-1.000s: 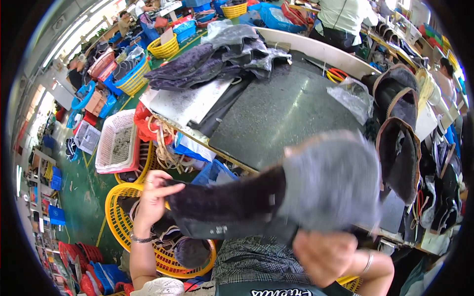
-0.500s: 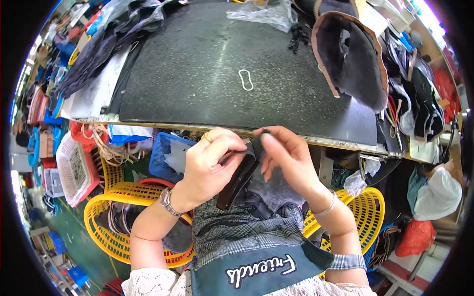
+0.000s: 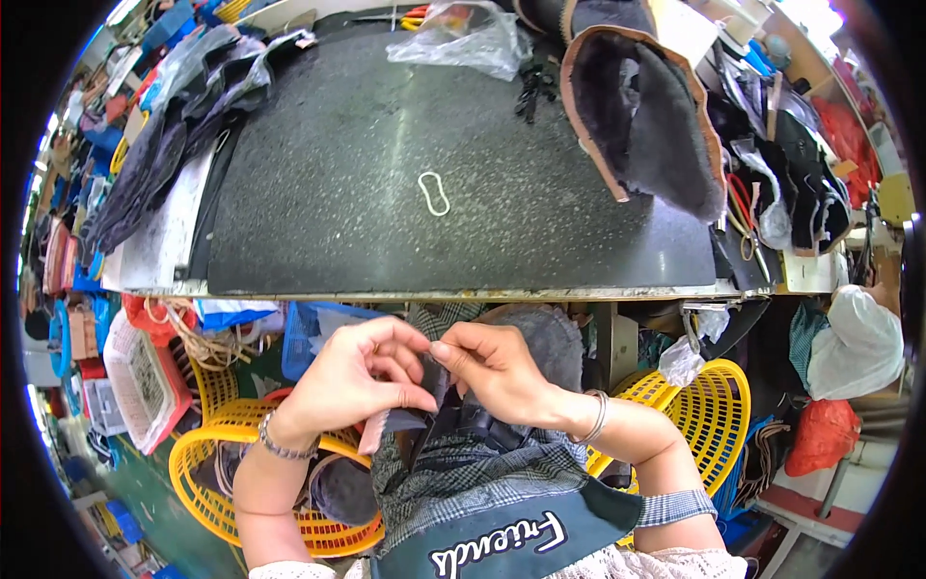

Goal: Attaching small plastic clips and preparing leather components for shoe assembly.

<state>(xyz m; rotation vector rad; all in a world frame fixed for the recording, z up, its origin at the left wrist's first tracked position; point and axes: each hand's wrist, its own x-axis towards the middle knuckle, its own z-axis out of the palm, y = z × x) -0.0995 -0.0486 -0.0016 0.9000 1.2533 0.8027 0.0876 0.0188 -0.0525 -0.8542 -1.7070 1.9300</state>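
Over my lap, my left hand [image 3: 362,378] and my right hand [image 3: 497,372] meet at the fingertips. My right thumb and forefinger are pinched together; whatever is between them is too small to make out. The left fingers are curled, with the thumb stretched toward the right hand, and their grip is partly hidden. Just under both hands lies a dark piece of material [image 3: 468,425], largely covered by them. A pale pinkish strip [image 3: 372,433] sticks out below my left palm. Grey fur [image 3: 545,340] shows behind my right hand, below the table edge.
A dark speckled tabletop [image 3: 318,212] spans the front, with a pale rubber band [image 3: 434,194], clear plastic [image 3: 463,39] and a fur-lined piece with a tan edge [image 3: 666,125]. Dark pieces [image 3: 164,145] are heaped left. Yellow baskets [image 3: 207,482] stand on both sides of my lap.
Both hands have come closer to my body, away from the table edge, and their fingertips now meet. My right hand, earlier spread beside the dark piece, has closed into a pinch. The view has shifted.
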